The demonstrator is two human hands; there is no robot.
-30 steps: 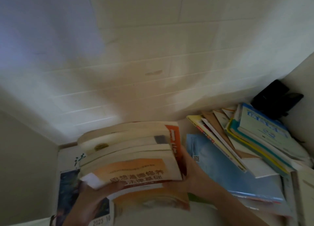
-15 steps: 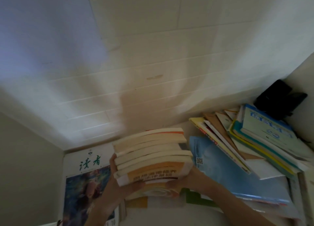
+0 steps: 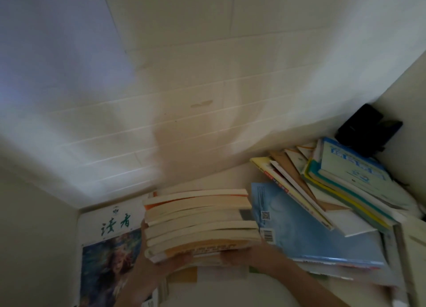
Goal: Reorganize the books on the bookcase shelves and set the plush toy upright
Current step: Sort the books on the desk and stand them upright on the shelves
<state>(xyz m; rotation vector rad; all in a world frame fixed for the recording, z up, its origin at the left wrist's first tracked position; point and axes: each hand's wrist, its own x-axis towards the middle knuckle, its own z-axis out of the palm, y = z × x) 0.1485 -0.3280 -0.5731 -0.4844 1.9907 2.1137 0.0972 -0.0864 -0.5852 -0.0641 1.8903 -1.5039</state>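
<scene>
A stack of books (image 3: 198,221), page edges facing the camera, sits in the middle of the shelf (image 3: 230,180), a little back from its front edge. Both hands hold it. The left hand (image 3: 149,267) grips its left end, with the thumb across the lower front edge and the fingers (image 3: 143,224) curled up the side. The right hand (image 3: 249,257) grips the lower right corner with the thumb on the front edge; its other fingers are hidden behind the books. A magazine (image 3: 108,237) with green characters lies flat at the shelf's left end, partly under the stack. A blue book (image 3: 299,233) lies just beside the stack on the right. Beyond it a fanned heap of books (image 3: 345,182) reaches toward the right rear corner, where a black object (image 3: 366,131) stands.
</scene>
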